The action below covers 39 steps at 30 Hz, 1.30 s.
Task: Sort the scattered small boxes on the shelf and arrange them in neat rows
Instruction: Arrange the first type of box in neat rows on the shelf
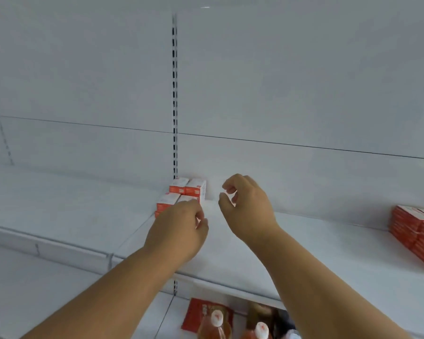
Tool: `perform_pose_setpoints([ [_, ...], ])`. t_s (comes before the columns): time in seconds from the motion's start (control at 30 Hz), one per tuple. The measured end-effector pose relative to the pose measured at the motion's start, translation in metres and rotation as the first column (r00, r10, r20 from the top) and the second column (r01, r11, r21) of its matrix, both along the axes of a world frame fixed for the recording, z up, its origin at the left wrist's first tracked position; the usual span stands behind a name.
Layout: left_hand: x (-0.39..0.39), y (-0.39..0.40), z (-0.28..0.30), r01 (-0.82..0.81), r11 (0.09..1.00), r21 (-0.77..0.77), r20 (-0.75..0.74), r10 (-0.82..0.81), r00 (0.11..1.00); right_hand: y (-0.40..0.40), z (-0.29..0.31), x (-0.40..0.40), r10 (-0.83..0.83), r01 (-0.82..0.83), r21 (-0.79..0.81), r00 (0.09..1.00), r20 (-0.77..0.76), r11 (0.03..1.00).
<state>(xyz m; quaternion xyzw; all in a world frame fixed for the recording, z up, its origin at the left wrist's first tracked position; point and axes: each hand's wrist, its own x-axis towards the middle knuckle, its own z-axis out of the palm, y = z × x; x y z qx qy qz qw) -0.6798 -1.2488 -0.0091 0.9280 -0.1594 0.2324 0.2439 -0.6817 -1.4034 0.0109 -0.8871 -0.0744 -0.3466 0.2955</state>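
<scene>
A: Head view. Small boxes (181,194) sit squared in the shelf's (304,241) back-left corner. Left hand (179,231) hovers at the front box, fingers loosely curled, apparently holding nothing; right hand (247,209) the same, just beside them.

B: The red stack (416,231) lies well apart, far right. Judgement: fetch from there, butt each new box flush against the block, faces forward.

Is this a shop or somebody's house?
Most likely a shop. There's a long white shelf on a slotted rail, many matching small boxes in rows, and bottles on the shelf below.
</scene>
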Motion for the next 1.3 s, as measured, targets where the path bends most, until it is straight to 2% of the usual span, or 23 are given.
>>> perform_pose_setpoints([
  [0.13,0.039,0.046,-0.005,0.001,1.000,-0.028,-0.035,-0.002,0.999,0.037,-0.012,0.029,-0.017,0.010,-0.034,0.976,-0.216,0.999],
  [0.3,0.099,0.074,-0.008,-0.114,0.980,-0.162,-0.112,0.096,0.989,0.062,-0.012,0.065,-0.025,0.009,-0.034,0.870,-0.493,0.999],
  [0.43,0.124,0.075,-0.020,-0.209,0.978,-0.004,-0.253,0.202,0.946,0.070,-0.021,0.080,-0.017,0.018,-0.004,0.805,-0.593,1.000],
  [0.6,0.122,0.078,-0.024,-0.138,0.988,-0.069,-0.179,0.124,0.976,0.065,-0.031,0.080,0.031,0.051,0.126,0.818,-0.574,0.991],
  [0.7,0.118,0.080,-0.023,-0.089,0.970,-0.224,-0.111,0.066,0.992,0.062,-0.031,0.076,0.103,0.033,0.224,0.817,-0.567,0.974],
  [0.77,0.112,0.080,-0.022,-0.018,0.943,-0.332,-0.134,-0.028,0.991,0.061,-0.031,0.073,0.142,0.039,0.314,0.834,-0.533,0.948],
  [0.83,0.107,0.078,-0.021,0.046,0.913,-0.405,-0.165,-0.122,0.979,0.060,-0.029,0.071,0.197,0.046,0.466,0.867,-0.459,0.884],
  [0.9,0.107,0.078,-0.020,0.092,0.872,-0.480,-0.140,-0.180,0.974,0.057,-0.027,0.070,0.263,0.031,0.627,0.891,-0.371,0.779],
  [1.0,0.108,0.079,-0.021,0.173,0.779,-0.603,-0.082,-0.277,0.957,0.051,-0.022,0.066,0.321,0.018,0.759,0.900,-0.296,0.650],
  [1.07,0.107,0.081,-0.020,0.218,0.727,-0.651,-0.089,-0.358,0.929,0.048,-0.015,0.063,0.293,0.066,0.816,0.914,-0.280,0.574],
  [1.13,0.105,0.083,-0.020,0.266,0.735,-0.624,-0.119,-0.426,0.897,0.042,-0.010,0.055,0.185,0.148,0.775,0.928,-0.324,0.614],
  [1.2,0.100,0.082,-0.021,0.345,0.791,-0.505,-0.131,-0.465,0.875,0.034,-0.011,0.037,0.088,0.206,0.659,0.919,-0.384,0.724],
  [1.3,0.082,0.072,-0.019,0.506,0.819,-0.269,-0.178,-0.559,0.810,0.022,-0.018,-0.003,0.028,0.252,0.485,0.867,-0.498,0.837],
])
